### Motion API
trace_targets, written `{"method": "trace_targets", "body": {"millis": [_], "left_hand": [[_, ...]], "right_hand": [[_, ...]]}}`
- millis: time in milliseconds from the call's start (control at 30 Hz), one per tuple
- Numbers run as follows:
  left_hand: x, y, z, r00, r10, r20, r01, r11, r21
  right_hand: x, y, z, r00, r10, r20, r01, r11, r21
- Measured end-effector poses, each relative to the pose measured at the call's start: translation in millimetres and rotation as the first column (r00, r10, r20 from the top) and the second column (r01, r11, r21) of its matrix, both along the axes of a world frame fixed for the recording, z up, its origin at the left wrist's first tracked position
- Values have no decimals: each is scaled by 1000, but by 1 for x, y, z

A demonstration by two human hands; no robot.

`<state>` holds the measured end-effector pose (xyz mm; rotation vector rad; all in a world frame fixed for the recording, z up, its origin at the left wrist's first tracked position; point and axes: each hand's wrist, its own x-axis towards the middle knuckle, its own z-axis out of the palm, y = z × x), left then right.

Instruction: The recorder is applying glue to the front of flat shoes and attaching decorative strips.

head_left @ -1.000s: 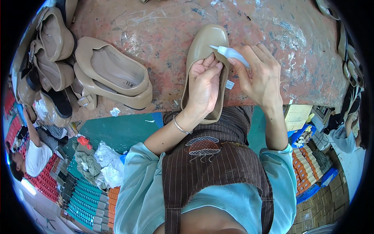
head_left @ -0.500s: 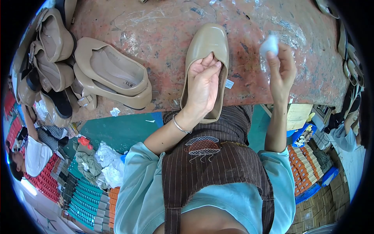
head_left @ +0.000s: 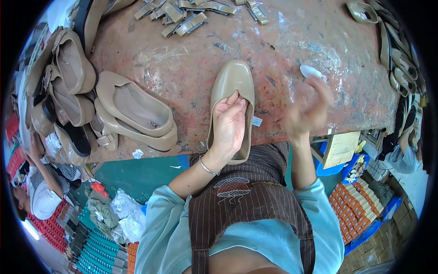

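A beige slip-on shoe (head_left: pixel 233 75) stands at the table's near edge, toe pointing away from me. My left hand (head_left: pixel 229 124) reaches into its opening, with thumb and fingers pinching the upper at the notched throat. Over the table to the right, my right hand (head_left: pixel 310 107) is smeared by motion, its fingers curled. Just beyond those fingertips lies a small white oval piece (head_left: pixel 310 71); whether they touch it I cannot tell. A small pale tag (head_left: pixel 257 121) sits beside the shoe.
Beige shoes (head_left: pixel 137 109) are piled on the left, and more shoes (head_left: pixel 404 68) line the right rim. Beige buckled straps (head_left: pixel 182 18) lie at the far edge. Below right are stacked orange pieces (head_left: pixel 353 212). Another person (head_left: pixel 43 196) works at far left.
The white piece, earlier held in my right hand, now shows beyond its blurred fingers. That hand has drawn back toward me. My left hand keeps its pinch. The view has shifted, revealing the straps.
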<state>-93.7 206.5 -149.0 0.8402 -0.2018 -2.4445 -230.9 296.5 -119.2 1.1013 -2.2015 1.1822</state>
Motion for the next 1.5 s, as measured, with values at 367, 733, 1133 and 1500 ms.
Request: {"method": "trace_targets", "body": {"millis": [367, 733, 1133, 1500], "left_hand": [[-8, -2, 4, 1000, 4, 6, -4, 997, 73], [-10, -8, 14, 997, -80, -7, 80, 997, -4], [-12, -9, 18, 996, -91, 21, 90, 994, 60], [-3, -20, 40, 992, -128, -3, 128, 988, 81]], "right_hand": [[-82, -86, -31, 996, 64, 67, -80, 959, 273], [6, -46, 17, 173, 210, 962, -290, 944, -154], [15, -51, 10, 426, 35, 904, -235, 969, 74], [19, -34, 24, 103, 305, 947, -141, 947, -290]]}}
